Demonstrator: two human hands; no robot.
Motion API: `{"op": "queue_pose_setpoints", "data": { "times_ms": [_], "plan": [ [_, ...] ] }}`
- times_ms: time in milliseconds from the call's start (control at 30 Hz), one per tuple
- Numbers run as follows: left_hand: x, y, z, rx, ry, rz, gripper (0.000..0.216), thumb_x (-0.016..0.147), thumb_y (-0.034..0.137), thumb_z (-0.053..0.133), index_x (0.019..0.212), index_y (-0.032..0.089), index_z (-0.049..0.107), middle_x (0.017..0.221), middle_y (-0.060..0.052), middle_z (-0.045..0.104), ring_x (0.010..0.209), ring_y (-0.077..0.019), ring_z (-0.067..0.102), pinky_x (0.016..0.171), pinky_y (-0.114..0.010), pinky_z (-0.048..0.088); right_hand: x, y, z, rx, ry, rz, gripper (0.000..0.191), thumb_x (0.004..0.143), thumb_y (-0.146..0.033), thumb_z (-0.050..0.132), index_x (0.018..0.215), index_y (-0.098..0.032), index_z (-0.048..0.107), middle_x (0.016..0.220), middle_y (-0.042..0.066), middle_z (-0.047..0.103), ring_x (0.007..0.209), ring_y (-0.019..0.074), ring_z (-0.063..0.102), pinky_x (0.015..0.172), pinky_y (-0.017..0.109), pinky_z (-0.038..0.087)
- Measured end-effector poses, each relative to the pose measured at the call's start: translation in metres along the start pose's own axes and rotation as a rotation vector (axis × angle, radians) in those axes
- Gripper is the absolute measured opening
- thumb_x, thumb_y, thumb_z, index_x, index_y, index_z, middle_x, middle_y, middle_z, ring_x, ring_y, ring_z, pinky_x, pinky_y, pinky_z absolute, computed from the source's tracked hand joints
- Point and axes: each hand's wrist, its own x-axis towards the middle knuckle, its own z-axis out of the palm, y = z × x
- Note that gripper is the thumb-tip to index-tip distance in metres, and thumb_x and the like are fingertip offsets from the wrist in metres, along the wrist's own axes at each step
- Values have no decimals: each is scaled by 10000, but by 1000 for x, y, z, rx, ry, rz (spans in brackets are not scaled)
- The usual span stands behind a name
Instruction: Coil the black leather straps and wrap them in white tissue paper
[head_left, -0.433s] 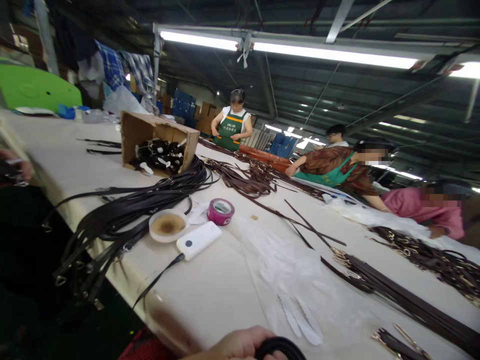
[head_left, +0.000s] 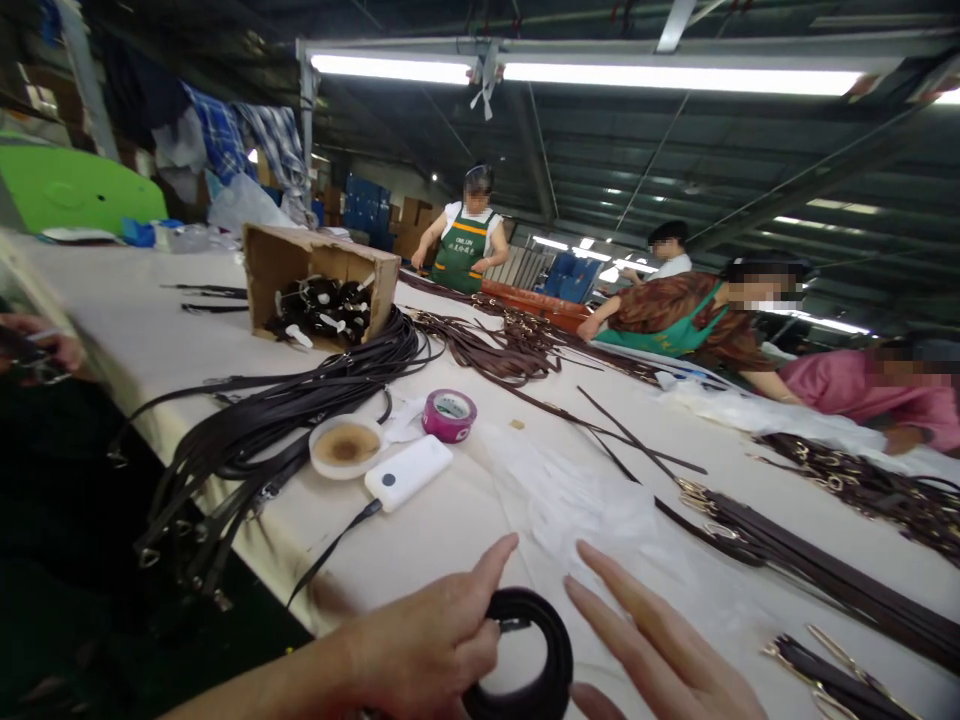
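At the bottom centre, my left hand (head_left: 424,640) grips a coiled black strap (head_left: 559,655), its index finger stretched forward along the top. The coil stands as a thick ring with a wide round hole. To its right is my right hand (head_left: 667,650), open with fingers extended toward the coil. Whether its thumb touches the ring I cannot tell. Beyond both hands lie clear plastic bags (head_left: 577,490) on the white table (head_left: 360,570).
Left of centre are a white power bank (head_left: 409,472) with a cable, a shallow dish (head_left: 345,446), purple tape (head_left: 448,415) and dark straps (head_left: 277,420) hanging over the edge. A cardboard box (head_left: 322,245) stands behind. Brown straps (head_left: 825,570) lie right. Several co-workers stand around the table.
My left hand has risen into view with the coiled strap. My right hand has come in from below, fingers out, covering the white strips on the plastic. The view has shifted slightly.
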Motion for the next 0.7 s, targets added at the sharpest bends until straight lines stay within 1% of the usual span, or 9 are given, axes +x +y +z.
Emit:
{"op": "queue_pose_setpoints", "data": {
  "times_ms": [33,100,200,300,400,500,567,633,700],
  "plan": [
    [3,-1,2,14,-28,16,742,897,193,457,1546,161,98,1395,-161,542,1234,-304,527,1010,-392,392,12,-9,1,3,-14,-53,450,865,-286,576,1279,-110,553,1268,210,651,1064,355,682,801,399,629],
    [8,-3,7,29,-90,60,804,887,155,444,1542,176,-20,1390,-153,550,1228,-288,542,1001,-384,407,33,-27,8,83,-120,-13,347,790,-164,553,1133,-129,585,1042,145,754,851,277,747,671,317,634],
    [10,-6,10,83,-180,101,884,856,121,445,1527,166,-129,1342,-149,582,1206,-271,558,996,-372,422,45,-46,22,85,-257,71,248,693,-35,534,863,-216,526,712,0,715,541,185,686,424,252,504],
    [11,-6,10,112,-192,95,913,844,107,424,1505,142,-205,1305,-148,593,1204,-256,549,1008,-368,419,43,-51,28,-10,-269,21,307,658,14,537,858,-214,491,676,-11,673,490,177,633,392,271,412],
    [14,-8,10,83,-178,41,891,860,139,420,1509,125,-191,1260,-150,610,1226,-271,524,1005,-381,415,37,-46,29,-27,-264,-46,317,621,18,556,828,-211,486,660,-4,657,455,181,594,393,302,386],
    [17,-16,14,-36,-173,-30,873,861,206,464,1538,105,-79,1268,-150,597,1254,-280,490,1030,-384,387,32,-38,32,4,-327,-70,303,638,18,598,828,-201,509,675,-7,664,455,183,599,388,308,383],
    [18,-23,20,-166,-136,-57,808,822,207,496,1535,111,127,1261,-120,594,1198,-261,517,1016,-360,393,29,-34,34,47,-361,-57,294,678,7,636,890,-175,543,735,5,686,514,190,641,417,296,424],
    [18,-29,26,-275,-94,-69,605,769,171,507,1369,138,433,1155,-69,624,1071,-225,556,938,-323,428,26,-32,36,102,-377,-33,307,719,1,650,971,-150,562,812,26,706,611,202,686,478,284,484],
    [18,-31,32,-351,-51,-86,347,747,167,513,1086,166,586,994,-22,631,937,-190,559,839,-287,442,23,-32,38,149,-387,-2,282,751,-1,642,981,-148,574,831,30,710,650,205,700,511,279,517]
  ]
}}
